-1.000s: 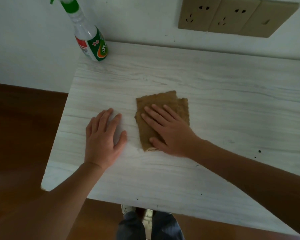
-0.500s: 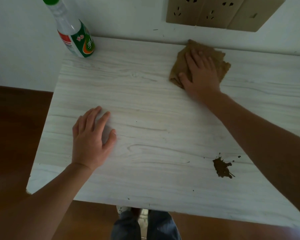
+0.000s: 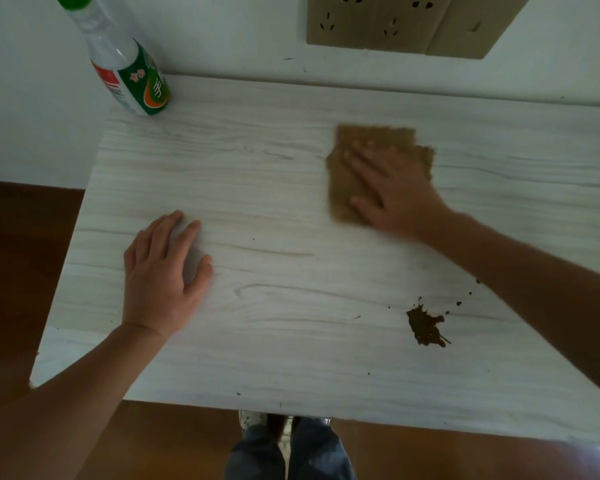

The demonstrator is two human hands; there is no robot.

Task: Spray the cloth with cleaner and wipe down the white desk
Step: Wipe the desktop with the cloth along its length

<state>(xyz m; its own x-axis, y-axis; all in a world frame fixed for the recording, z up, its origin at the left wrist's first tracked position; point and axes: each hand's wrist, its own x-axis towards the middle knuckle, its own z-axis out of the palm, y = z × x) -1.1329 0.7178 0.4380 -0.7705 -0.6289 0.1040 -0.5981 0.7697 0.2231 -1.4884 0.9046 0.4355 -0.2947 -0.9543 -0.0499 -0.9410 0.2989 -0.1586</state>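
A brown cloth [image 3: 342, 178] lies flat on the white wood-grain desk [image 3: 274, 188], right of centre toward the back. My right hand [image 3: 392, 188] presses on it with straight, spread fingers and is motion-blurred. My left hand [image 3: 163, 271] rests flat on the desk at the left front, fingers straight, holding nothing. A spray cleaner bottle [image 3: 125, 64] with a green cap and green label stands at the desk's back left corner. A dark brown splatter stain [image 3: 425, 325] marks the desk near the front right, below my right forearm.
The desk's back edge meets a white wall with a row of beige sockets [image 3: 395, 22]. Brown wooden floor [image 3: 18, 271] lies left of and below the desk. The person's legs and shoes [image 3: 284, 445] show under the front edge.
My right hand slid the cloth from centre out to the back edge by the wall, then back toward me and slightly left. The left hand stayed flat in place.
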